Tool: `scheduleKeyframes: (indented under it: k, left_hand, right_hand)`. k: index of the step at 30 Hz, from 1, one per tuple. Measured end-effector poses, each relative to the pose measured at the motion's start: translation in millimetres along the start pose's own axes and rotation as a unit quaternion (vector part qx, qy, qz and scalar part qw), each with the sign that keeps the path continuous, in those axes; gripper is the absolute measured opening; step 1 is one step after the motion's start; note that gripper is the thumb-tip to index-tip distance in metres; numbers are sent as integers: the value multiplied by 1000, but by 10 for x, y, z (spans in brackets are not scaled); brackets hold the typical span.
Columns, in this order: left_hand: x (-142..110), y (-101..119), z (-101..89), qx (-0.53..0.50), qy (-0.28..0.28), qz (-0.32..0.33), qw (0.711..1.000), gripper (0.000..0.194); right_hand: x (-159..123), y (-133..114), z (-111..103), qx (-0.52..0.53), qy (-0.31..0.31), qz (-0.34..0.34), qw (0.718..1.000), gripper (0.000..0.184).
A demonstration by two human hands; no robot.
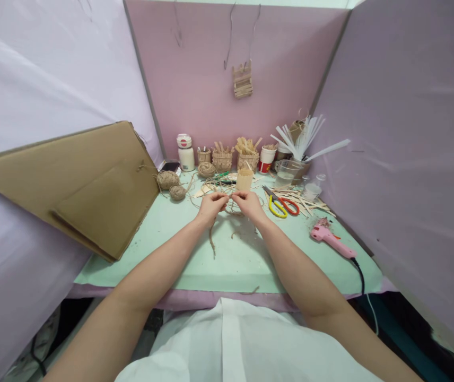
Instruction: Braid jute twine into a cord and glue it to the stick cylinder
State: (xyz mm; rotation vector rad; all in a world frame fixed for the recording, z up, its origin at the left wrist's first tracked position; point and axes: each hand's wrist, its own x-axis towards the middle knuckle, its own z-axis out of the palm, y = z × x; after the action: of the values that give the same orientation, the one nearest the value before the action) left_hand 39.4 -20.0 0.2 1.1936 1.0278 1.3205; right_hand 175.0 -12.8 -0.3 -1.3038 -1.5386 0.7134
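My left hand and my right hand meet above the middle of the table, fingertips pinched close together. A strand of brown jute twine hangs below my left hand, and more twine loops show between and behind the hands. Both pinches close on the twine, though the fingers hide most of the spot. Just behind them stands a small pale wooden-stick piece. Loose twine and thin strips lie tangled around it. Scissors with yellow and red handles lie to the right of my right hand.
A pink glue gun lies at right, its cord over the table edge. Twine balls sit at left beside leaning cardboard. Along the back stand a white jar, stick-filled baskets, a red-white cup and a clear cup.
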Motion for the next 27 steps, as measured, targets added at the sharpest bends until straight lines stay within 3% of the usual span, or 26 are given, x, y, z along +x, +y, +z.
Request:
scheduleKeyframes:
  k: [6,13,18,22,27]
  left_hand:
    - [-18,45,-9,-48,-7,-52,997,25]
    - [-36,57,-15,-77,-67,-80,991,29]
    - [-8,34,-18,-86,-27,-63,994,25]
    - [31,0,-29,-72,0,-38,997,22]
    - [62,-56,-50,-18,21,23,999,20]
  right_hand:
    - [-6,12,2,9,-16,-7,1000,22]
    - [-21,-5,14,89,-23,16,996,24]
    - [0,15,28,75,23,-10,997,22]
    - [-16,-16,15,25,87,-92,992,19]
    - [-95,-102,23,-23,91,-132,987,16]
